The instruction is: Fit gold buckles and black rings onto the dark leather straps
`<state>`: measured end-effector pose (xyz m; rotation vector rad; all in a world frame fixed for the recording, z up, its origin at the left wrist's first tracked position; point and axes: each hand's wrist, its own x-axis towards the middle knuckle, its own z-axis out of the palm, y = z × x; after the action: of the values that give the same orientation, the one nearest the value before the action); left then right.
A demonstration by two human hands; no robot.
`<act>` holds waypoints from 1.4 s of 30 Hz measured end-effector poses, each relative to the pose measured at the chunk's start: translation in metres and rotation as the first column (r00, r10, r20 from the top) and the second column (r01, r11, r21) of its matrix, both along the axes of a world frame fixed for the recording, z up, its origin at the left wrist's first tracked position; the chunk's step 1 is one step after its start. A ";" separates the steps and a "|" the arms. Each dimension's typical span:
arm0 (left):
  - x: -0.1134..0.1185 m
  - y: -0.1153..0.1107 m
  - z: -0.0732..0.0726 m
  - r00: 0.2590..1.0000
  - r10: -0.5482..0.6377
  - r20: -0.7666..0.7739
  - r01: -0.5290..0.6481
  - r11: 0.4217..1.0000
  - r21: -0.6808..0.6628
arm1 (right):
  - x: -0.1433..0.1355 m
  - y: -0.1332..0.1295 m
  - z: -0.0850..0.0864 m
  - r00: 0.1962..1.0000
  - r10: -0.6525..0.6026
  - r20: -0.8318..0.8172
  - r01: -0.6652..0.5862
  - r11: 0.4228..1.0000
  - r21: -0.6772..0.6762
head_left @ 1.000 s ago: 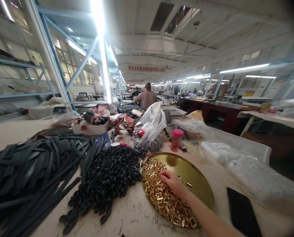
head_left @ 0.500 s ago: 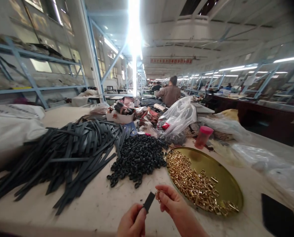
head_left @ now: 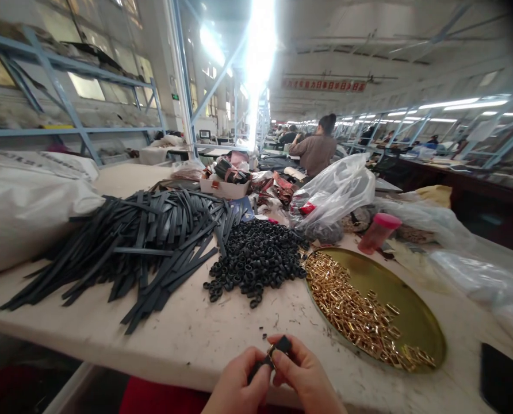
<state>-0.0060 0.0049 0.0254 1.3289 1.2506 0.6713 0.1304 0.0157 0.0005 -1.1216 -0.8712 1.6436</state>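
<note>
My left hand [head_left: 244,380] is closed on a short black strap [head_left: 283,344], low in the view near the table's front edge. My right hand [head_left: 303,371] pinches a small gold buckle [head_left: 271,350] at the strap, and its fingers also touch the strap's upper end. The strap seems to pass through the buckle, though fingers cover part of it. Beyond my hands lies a heap of black loops [head_left: 256,259]. To the right, a round gold tray [head_left: 416,305] holds many gold buckles [head_left: 347,299].
Long black straps [head_left: 153,230] are piled on the left of the table [head_left: 196,339], beside a white sack [head_left: 32,213]. A pink-lidded jar [head_left: 377,233] and clear plastic bags [head_left: 338,184] stand behind the tray. A dark flat piece [head_left: 500,379] lies at right. A person [head_left: 319,149] sits farther back.
My hands have come together, bringing the buckle onto the strap's end, where before they were apart. The view has shifted, so the table things appear farther right and slightly higher.
</note>
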 end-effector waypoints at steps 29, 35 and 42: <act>0.012 -0.018 -0.012 0.973 0.221 0.069 -0.205 0.961 -0.187 | -0.001 -0.027 0.004 0.886 -0.030 0.464 -0.094 0.965 0.243; 0.002 -0.028 -0.010 0.983 0.147 -0.114 -0.146 0.989 0.013 | -0.002 -0.036 0.002 0.838 -0.044 0.544 -0.136 0.948 0.287; -0.010 -0.017 -0.010 1.000 -0.020 0.020 0.022 0.992 -0.124 | 0.003 -0.022 0.004 0.941 0.211 0.264 -0.232 0.971 0.052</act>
<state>-0.0161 -0.0122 0.0156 1.2291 1.2415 0.5804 0.1336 -0.0064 0.0049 -1.2323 -1.2617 1.6475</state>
